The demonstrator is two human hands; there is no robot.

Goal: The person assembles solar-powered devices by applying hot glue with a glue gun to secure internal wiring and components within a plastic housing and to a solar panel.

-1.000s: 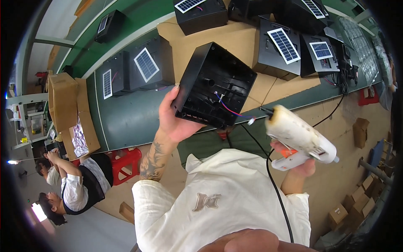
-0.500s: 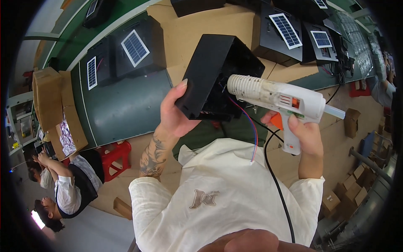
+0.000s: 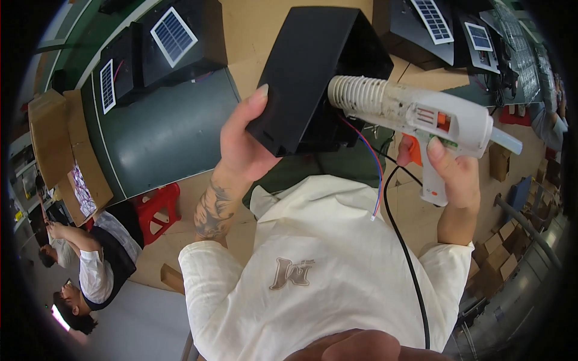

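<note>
My left hand (image 3: 247,141) grips a black plastic housing (image 3: 304,66) by its lower left side, thumb along the outer face. The housing is tilted, its open side toward the right. In my right hand (image 3: 451,171) is a white hot glue gun (image 3: 415,114), fingers around its handle and by the orange trigger (image 3: 413,150). The gun's ribbed front reaches into the housing's opening, so its tip is hidden. A clear glue stick (image 3: 507,141) sticks out of its back. A thin red and blue wire pair (image 3: 378,168) with a small white connector hangs from the housing.
Black housings with solar panels (image 3: 174,37) stand on the green table (image 3: 162,132), and more (image 3: 432,21) stand at the far right. Cardboard (image 3: 253,36) covers the table's middle. A black cord (image 3: 400,246) runs down past my shirt. Left are a red stool (image 3: 158,210), an open carton (image 3: 57,141) and seated people (image 3: 105,265).
The housing and both hands have shifted up in the picture, the glue gun also a little to the right. Its front stays inside the housing's opening. The table scene has shifted upward.
</note>
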